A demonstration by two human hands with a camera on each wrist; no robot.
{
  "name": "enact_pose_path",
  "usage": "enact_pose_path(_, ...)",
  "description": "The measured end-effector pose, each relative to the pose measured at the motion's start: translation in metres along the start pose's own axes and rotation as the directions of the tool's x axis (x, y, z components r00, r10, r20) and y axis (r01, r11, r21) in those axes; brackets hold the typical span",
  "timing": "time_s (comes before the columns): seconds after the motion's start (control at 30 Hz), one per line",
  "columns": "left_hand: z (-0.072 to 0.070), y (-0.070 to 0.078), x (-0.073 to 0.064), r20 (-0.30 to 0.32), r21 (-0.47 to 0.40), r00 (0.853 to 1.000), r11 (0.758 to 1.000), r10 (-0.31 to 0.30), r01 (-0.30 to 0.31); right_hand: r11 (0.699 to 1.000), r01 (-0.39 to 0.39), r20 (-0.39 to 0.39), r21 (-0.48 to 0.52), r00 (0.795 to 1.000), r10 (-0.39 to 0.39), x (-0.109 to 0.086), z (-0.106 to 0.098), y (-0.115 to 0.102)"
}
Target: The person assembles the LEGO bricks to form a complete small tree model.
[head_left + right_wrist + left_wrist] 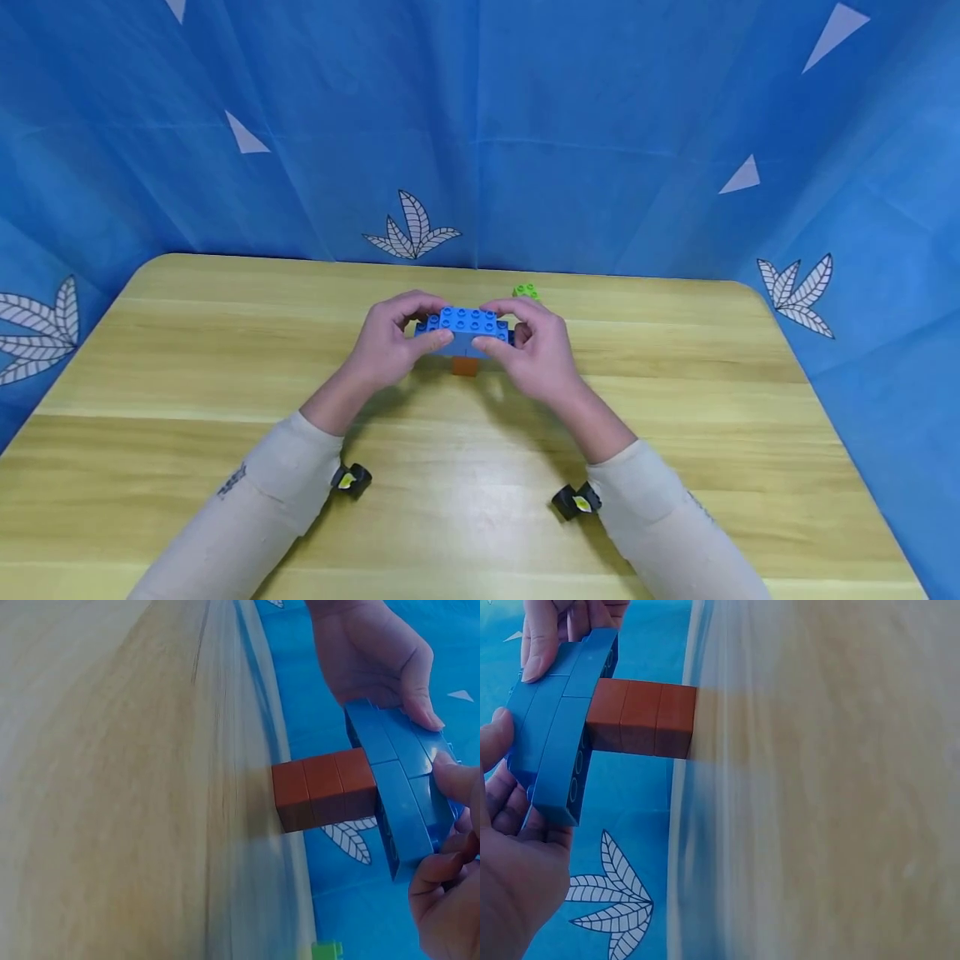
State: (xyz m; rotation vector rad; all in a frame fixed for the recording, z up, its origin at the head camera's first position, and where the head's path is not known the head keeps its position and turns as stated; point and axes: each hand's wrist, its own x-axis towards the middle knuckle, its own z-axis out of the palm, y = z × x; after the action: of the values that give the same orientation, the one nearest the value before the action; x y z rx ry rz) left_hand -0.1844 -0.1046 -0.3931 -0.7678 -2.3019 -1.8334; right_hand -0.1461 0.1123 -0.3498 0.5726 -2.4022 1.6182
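Observation:
Blue toy building bricks [468, 319] form stepped layers, narrower at the top, with studs facing up. Beneath their middle stands a column of three stacked reddish-brown bricks [641, 716], its foot on the table. My left hand [390, 342] pinches the left part of the blue layers, thumb on the near face and fingers behind. On the right part, my right hand [536, 346] grips in the same way, its thumb [455, 778] lying against the upper blue bricks. Both hands partly cover the ends of the blue layers.
Behind my right hand, near the table's far edge, sits a lime-green brick [527, 292]. The wooden table [465, 517] reaches back to a blue curtain [480, 133] with leaf and triangle prints. A black wrist camera [352, 481] hangs by my left sleeve, another [576, 502] by my right.

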Motion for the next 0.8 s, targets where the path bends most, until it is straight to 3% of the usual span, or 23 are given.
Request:
enact_pose_path(0.2, 0.000, 0.001, 0.005, -0.003, 0.030, 1.000, 1.000, -0.003, 0.003, 0.999, 0.024, -0.006, -0.026, 1.000, -0.024, 0.002, -0.003, -0.003)
enact_pose_path(0.43, -0.002, 0.003, 0.003, 0.035, 0.101, 0.996, 0.992, -0.078, 0.074, 1.000, 0.012, 0.008, -0.013, 1.000, -0.011, 0.001, -0.004, 0.001)
enact_pose_path(0.7, -0.001, -0.002, -0.001, 0.074, 0.145, 0.981, 0.975, -0.178, 0.166, 0.999, -0.039, 0.054, -0.020, 0.998, 0.040, -0.001, -0.010, 0.004)
enact_pose_path(0.8, -0.001, -0.003, -0.002, 0.067, 0.142, 0.979, 0.973, -0.193, 0.182, 0.997, -0.075, 0.107, -0.022, 0.991, 0.077, -0.003, -0.017, 0.022)
